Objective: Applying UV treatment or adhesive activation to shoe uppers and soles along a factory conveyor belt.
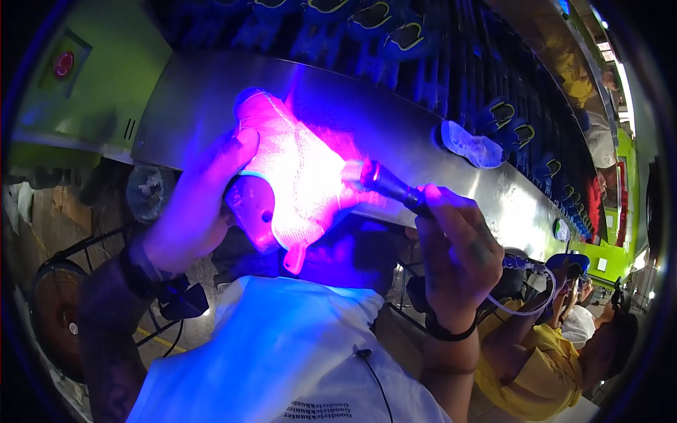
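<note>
My left hand [218, 173] grips a shoe upper [300, 151] by its side, thumb on the outside. Pink-magenta light floods the upper, and its toe points up and away to the left. A pull tab [295, 259] hangs at the heel, nearest me. Filling the collar is a solid piece with a dark hole, like a shoe last [252, 211]. Closed around a slim dark-handled tool [395, 189] is my right hand [458, 247]. The tool's wider end meets or nearly meets the upper's side; glare hides whether it is a brush or a torch.
Beyond my hands runs a metal table [204, 92], with a pale translucent sole [471, 144] on it. Behind are dark rollers carrying several shoes [405, 35]. A green cabinet [106, 84] stands left, above a round stool [62, 317]. A person in yellow [536, 359] sits right.
</note>
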A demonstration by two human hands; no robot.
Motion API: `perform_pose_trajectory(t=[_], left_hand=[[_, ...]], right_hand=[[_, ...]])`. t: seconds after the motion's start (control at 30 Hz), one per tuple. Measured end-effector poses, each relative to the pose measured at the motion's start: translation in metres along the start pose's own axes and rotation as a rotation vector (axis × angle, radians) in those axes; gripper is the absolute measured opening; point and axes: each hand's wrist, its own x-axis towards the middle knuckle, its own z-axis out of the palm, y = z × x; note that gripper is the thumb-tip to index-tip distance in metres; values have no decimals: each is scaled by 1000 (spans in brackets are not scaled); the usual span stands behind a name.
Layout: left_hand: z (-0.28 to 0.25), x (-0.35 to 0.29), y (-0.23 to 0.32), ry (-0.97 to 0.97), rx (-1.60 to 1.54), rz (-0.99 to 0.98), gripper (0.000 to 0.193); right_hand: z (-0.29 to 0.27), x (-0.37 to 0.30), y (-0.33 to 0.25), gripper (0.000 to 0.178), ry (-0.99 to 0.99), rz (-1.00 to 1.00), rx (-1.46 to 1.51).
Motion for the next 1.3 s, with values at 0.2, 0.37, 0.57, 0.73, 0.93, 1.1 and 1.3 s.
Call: perform_pose_trajectory(t=[0.2, 0.37, 0.57, 0.73, 0.93, 1.1, 1.3], left_hand=[[-2, -2, 2, 58, 220, 229, 35], [-18, 0, -3, -335, 67, 48, 37], [-1, -24, -14, -269, -87, -65, 35], [1, -37, -23, -188, -290, -318, 46], [-4, -54, -37, -178, -348, -534, 55], [-26, -58, -63, -262, -633, -646, 66], [-39, -54, -75, -298, -715, -810, 74]], right_hand=[[0, 2, 2, 42, 0, -29, -4], [-6, 0, 8, 40, 3, -83, -35], [-10, 3, 8, 38, 29, -203, -66], [-12, 1, 12, 39, 39, -256, 16], [-14, -3, 17, 33, 8, -271, 45], [-9, -4, 27, 31, -42, -325, 143], [-3, -26, 38, 31, -50, -262, 192]])
